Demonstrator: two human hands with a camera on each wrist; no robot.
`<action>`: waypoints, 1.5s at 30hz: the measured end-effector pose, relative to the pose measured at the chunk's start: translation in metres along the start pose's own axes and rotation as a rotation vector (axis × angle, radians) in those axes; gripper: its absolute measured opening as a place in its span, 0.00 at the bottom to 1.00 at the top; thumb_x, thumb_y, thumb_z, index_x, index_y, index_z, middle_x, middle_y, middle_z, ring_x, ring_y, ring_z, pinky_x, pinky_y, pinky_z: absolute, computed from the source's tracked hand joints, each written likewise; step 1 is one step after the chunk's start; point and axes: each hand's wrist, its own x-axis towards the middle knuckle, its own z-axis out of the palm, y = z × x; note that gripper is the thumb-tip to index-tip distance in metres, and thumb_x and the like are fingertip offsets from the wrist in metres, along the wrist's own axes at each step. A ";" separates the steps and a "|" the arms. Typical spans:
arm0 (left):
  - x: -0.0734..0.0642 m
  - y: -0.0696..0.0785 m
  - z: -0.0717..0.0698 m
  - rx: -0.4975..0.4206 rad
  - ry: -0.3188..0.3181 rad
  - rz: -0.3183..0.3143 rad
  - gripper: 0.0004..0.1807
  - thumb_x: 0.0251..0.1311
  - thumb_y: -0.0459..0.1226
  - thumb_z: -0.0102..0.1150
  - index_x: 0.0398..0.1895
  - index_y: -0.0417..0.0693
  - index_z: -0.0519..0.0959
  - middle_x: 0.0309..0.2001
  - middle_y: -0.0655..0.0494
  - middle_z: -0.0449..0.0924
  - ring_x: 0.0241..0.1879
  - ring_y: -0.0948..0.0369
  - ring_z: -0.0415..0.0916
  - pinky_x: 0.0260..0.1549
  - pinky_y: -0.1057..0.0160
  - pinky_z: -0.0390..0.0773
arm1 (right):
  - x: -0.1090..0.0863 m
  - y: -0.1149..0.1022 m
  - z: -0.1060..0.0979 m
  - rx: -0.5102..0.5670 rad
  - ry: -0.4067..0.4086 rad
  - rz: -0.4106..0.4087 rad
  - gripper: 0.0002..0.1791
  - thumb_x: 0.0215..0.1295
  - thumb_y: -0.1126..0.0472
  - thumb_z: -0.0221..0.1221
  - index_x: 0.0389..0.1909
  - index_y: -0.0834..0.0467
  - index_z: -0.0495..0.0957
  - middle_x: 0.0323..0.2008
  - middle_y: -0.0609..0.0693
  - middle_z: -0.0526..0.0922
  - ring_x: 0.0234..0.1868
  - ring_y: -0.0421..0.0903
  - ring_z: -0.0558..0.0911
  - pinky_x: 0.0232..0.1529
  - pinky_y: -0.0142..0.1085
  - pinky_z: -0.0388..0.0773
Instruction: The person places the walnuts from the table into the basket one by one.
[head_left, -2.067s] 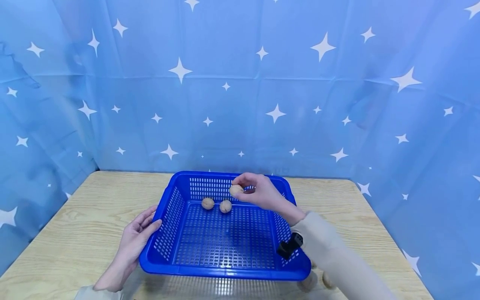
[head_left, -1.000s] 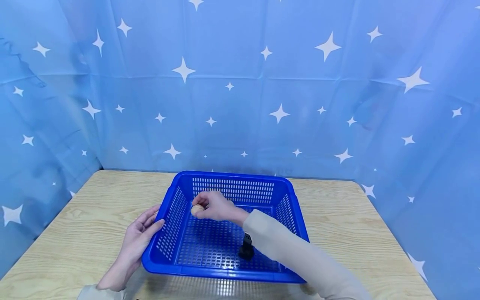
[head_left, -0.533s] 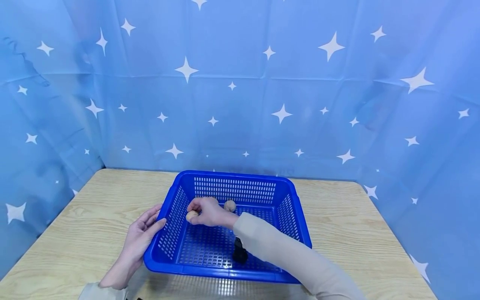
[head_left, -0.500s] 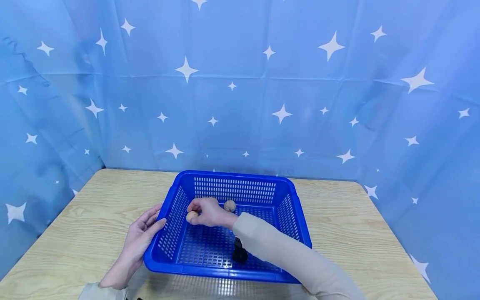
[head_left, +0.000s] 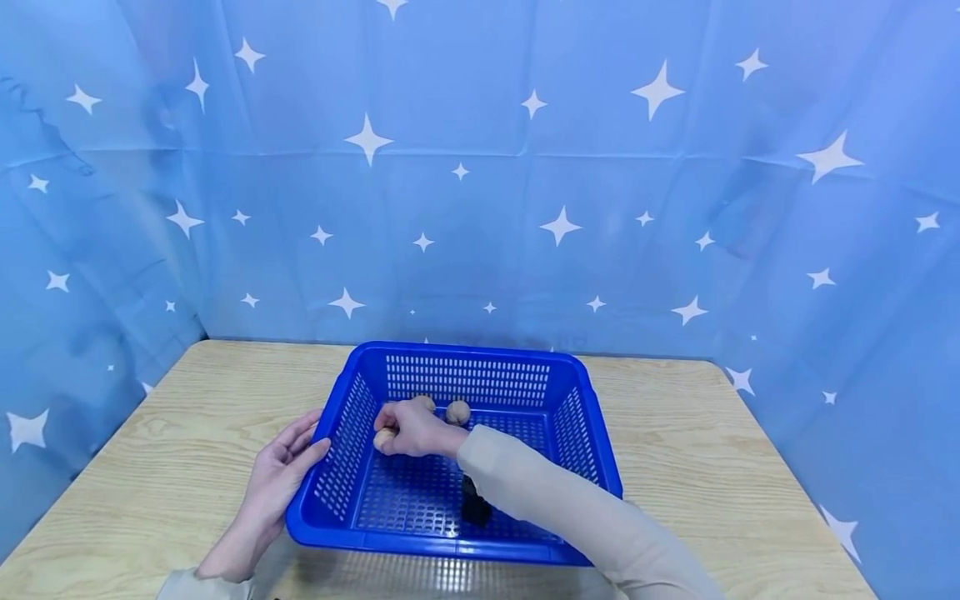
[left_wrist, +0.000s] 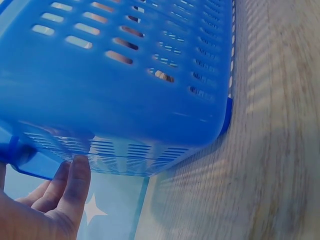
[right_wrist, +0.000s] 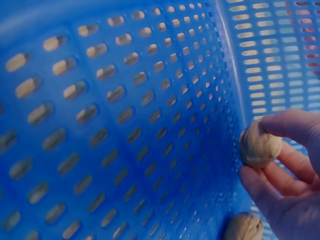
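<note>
A blue plastic basket (head_left: 450, 546) with slotted walls stands on the table. My left hand (head_left: 272, 479) grips its left rim, thumb over the edge and fingers against the outside wall, as the left wrist view also shows. My right hand (head_left: 418, 428) is low inside the basket near the left wall. Between thumb and fingers it pinches a walnut (right_wrist: 260, 144), close over the slotted floor. Behind that hand lie two more walnuts, one partly hidden (head_left: 425, 402) and one in plain sight (head_left: 458, 412). The right wrist view has a walnut (right_wrist: 244, 227) at its lower edge.
The wooden table (head_left: 697, 450) extends on both sides of the basket. A blue curtain (head_left: 480, 250) with white stars hangs along the back and sides. My right sleeve (head_left: 562, 496) crosses the basket's front right corner, and a black wrist camera (head_left: 475, 502) hangs below the cuff.
My right hand has carried the walnut from the basket's back right leftward and down to the floor near the left wall. My left hand keeps its grip on the rim.
</note>
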 end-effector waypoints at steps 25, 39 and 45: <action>-0.002 0.000 0.000 -0.013 -0.013 -0.001 0.30 0.65 0.37 0.54 0.68 0.41 0.59 0.38 0.80 0.77 0.39 0.70 0.78 0.36 0.66 0.79 | -0.027 -0.009 -0.074 0.228 0.049 0.069 0.14 0.56 0.66 0.65 0.44 0.61 0.77 0.45 0.54 0.80 0.48 0.50 0.79 0.46 0.31 0.74; -0.002 -0.003 0.001 -0.025 -0.029 0.015 0.30 0.65 0.36 0.54 0.68 0.39 0.58 0.39 0.78 0.78 0.39 0.71 0.78 0.36 0.68 0.78 | -0.087 -0.003 -0.127 0.307 0.108 -0.004 0.16 0.60 0.62 0.63 0.49 0.59 0.76 0.46 0.51 0.80 0.50 0.47 0.78 0.50 0.37 0.74; -0.002 -0.003 0.001 -0.032 -0.022 0.004 0.31 0.65 0.37 0.55 0.68 0.39 0.57 0.39 0.79 0.78 0.39 0.71 0.78 0.36 0.69 0.78 | -0.115 0.003 -0.142 0.316 0.174 -0.034 0.16 0.60 0.63 0.63 0.48 0.60 0.76 0.47 0.52 0.80 0.51 0.50 0.78 0.51 0.39 0.74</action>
